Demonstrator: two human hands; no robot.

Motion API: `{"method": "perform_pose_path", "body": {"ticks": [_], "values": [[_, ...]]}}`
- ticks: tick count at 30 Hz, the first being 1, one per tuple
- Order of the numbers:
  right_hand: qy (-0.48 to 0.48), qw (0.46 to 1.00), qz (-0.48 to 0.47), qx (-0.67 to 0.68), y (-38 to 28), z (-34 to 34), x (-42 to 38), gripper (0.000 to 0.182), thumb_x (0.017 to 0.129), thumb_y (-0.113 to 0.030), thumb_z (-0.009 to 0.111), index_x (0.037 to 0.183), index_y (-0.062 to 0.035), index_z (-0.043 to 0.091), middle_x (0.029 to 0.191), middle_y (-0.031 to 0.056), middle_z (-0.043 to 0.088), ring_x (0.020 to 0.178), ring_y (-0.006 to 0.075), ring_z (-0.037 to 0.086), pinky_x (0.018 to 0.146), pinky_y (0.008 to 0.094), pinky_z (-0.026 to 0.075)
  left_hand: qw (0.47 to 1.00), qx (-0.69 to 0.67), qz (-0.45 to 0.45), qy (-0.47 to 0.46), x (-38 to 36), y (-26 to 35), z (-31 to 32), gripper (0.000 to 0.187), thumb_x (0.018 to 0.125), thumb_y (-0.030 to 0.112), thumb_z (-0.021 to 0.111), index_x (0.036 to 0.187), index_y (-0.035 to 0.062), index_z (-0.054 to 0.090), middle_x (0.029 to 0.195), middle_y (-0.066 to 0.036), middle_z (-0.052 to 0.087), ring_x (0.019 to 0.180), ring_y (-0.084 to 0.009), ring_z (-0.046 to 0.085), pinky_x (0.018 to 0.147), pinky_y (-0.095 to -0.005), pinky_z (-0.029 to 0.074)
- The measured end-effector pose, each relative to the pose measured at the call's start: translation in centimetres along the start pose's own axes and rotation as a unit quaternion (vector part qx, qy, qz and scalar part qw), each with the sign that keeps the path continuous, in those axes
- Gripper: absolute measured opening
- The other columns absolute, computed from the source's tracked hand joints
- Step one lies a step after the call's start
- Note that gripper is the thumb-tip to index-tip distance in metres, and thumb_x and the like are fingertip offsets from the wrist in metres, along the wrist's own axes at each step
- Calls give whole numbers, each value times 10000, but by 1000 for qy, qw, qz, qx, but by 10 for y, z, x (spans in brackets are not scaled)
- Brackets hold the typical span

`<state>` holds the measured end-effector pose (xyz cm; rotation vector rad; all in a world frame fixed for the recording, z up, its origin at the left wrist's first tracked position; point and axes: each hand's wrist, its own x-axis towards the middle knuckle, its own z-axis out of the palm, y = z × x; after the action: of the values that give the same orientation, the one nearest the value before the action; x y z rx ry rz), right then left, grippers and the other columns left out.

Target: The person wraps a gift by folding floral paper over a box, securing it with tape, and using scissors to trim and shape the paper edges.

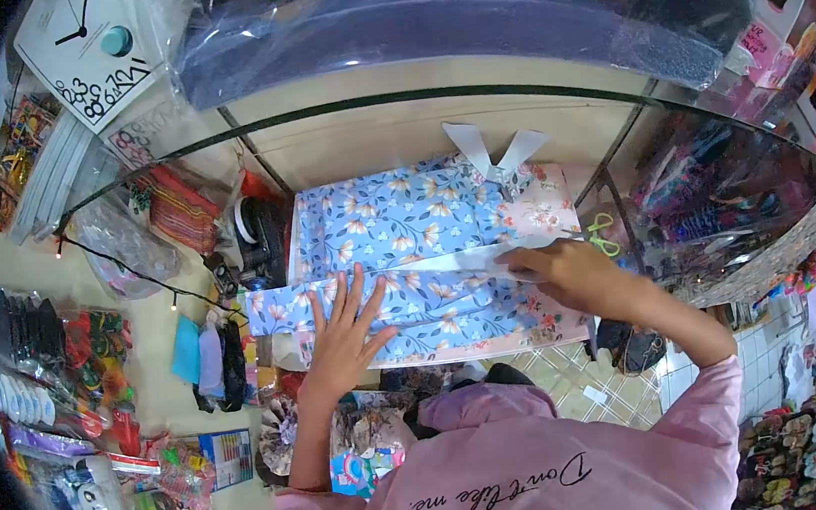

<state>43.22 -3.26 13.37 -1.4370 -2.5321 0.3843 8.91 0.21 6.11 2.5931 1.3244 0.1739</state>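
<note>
Blue floral paper (394, 218) with orange-and-white flowers lies on the work surface, with a folded band across its front part. My left hand (345, 335) rests palm down on this band, fingers spread. At the right, my right hand (577, 276) is closed on the paper's edge, beside a narrow white strip (464, 260) of its underside. Its fingertips are partly hidden. Pink floral paper (545, 201) shows at the right end. Scissors with green handles (603, 235) lie just beyond my right hand.
A white ribbon-like piece (497, 152) stands at the back edge. Black tape-like rolls (260, 234) sit left of the paper. A dark-edged glass shelf (391, 102) spans above, holding a wrapped toy car (480, 5). Packaged goods (99, 371) hang at the left.
</note>
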Motion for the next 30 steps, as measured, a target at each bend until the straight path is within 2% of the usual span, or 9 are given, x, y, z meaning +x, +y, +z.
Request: {"method": "perform_pose_path", "body": {"ticks": [4,5,9,12,13,16,19,22,30], "values": [[-22,986,-138,88,27,-9,15,292,889,-163,574,1169,-83,606,1043,160,671,994,325,646,850,461,501,1000,6,1,-9,0,-1,-2,658,946,535,406,1507,228,252,1584,-113,115,1447,-352,119,1112,-624,-7],[-77,980,-155,100,39,-14,19,278,936,-192,544,1156,-43,624,1062,185,662,1057,301,618,881,411,477,1000,12,3,-11,1,-1,-2,658,946,538,405,1507,229,253,1583,-114,120,1447,-351,123,1113,-622,-8],[-260,925,-109,254,68,-17,38,312,973,-232,532,1132,26,605,984,174,671,856,213,596,793,341,455,999,21,6,-26,2,-3,-1,661,942,544,408,1506,233,254,1580,-114,135,1444,-348,138,1117,-615,-7],[-370,888,-64,264,89,-6,52,340,975,-263,542,1152,21,601,967,133,675,840,168,563,803,341,451,999,22,4,-33,2,-4,-3,666,938,549,412,1505,236,256,1578,-117,141,1443,-347,146,1117,-617,-3],[-361,880,-58,304,92,-1,51,347,978,-285,542,1140,14,613,935,67,660,856,139,554,801,322,449,999,22,3,-34,2,-4,-3,667,937,551,413,1504,237,257,1577,-118,142,1442,-347,149,1116,-619,-2],[-313,903,-22,295,94,4,42,333,968,-291,562,1091,11,630,904,39,638,858,138,550,786,319,455,999,33,-4,-21,1,-1,-3,666,935,545,427,1503,239,260,1575,-127,149,1440,-349,159,1111,-629,6],[-156,940,-22,302,101,22,32,224,945,-172,606,1068,15,614,833,33,627,777,96,534,713,268,451,999,53,-5,2,0,-1,-8,664,936,518,453,1502,223,267,1565,-170,150,1438,-352,166,1102,-643,32],[-95,915,-17,391,104,23,28,174,895,-107,664,1019,12,634,860,36,652,787,90,560,726,283,470,993,113,-9,28,4,-1,-9,677,941,479,480,1494,146,278,1552,-215,155,1437,-359,165,1108,-628,68],[23,983,-108,149,62,-14,36,156,777,-67,704,917,-7,672,877,100,675,809,244,645,748,351,498,987,-73,64,127,50,56,1,739,935,423,514,1489,33,218,1553,-220,147,1441,-370,136,1146,-544,43]]}}
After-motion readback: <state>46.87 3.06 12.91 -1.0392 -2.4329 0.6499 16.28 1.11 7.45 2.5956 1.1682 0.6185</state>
